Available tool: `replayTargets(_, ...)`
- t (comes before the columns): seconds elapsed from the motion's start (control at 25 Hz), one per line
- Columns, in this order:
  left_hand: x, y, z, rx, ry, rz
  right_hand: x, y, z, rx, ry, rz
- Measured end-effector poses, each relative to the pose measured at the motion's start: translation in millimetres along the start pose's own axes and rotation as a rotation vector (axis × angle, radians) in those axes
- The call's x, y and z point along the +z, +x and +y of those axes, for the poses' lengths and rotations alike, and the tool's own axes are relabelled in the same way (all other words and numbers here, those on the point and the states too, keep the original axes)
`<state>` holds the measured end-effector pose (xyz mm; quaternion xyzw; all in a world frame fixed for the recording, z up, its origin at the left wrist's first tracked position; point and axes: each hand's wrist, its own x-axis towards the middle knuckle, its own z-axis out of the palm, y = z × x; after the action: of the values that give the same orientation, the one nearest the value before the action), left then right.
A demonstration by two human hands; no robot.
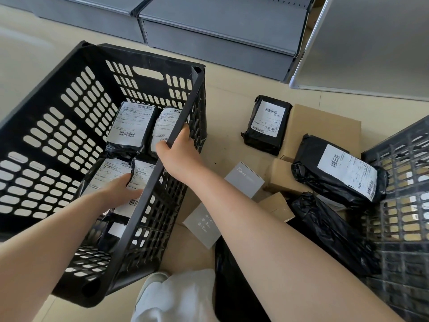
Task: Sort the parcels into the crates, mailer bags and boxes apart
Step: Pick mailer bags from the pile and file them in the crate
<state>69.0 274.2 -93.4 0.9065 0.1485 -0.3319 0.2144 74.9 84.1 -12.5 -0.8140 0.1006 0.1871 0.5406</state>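
The right hand (180,149) grips the right rim of the black crate (69,117). The left hand (120,191), fingers straight, presses a mailer bag (141,180) inside that crate, among other labelled bags. Right of the crate, more mailer bags (267,124) and cardboard boxes (281,175) lie on the floor, before a second crate (404,205).
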Motion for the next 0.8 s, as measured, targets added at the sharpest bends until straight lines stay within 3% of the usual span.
replayTargets(0.28,0,7,10,-0.097,-0.156,0.091,-5,-2,4,-0.001,0.103,0.005)
replayTargets(0.48,0,1,25,-0.043,-0.111,0.158,-34,-13,22,0.081,0.082,-0.053)
replayTargets(0.64,-5,-8,44,-0.055,-0.126,0.226,-78,-21,50,0.122,0.038,0.03)
replayTargets(0.8,-26,-11,64,0.057,-0.116,0.285,-130,-26,81,0.201,-0.103,0.149)
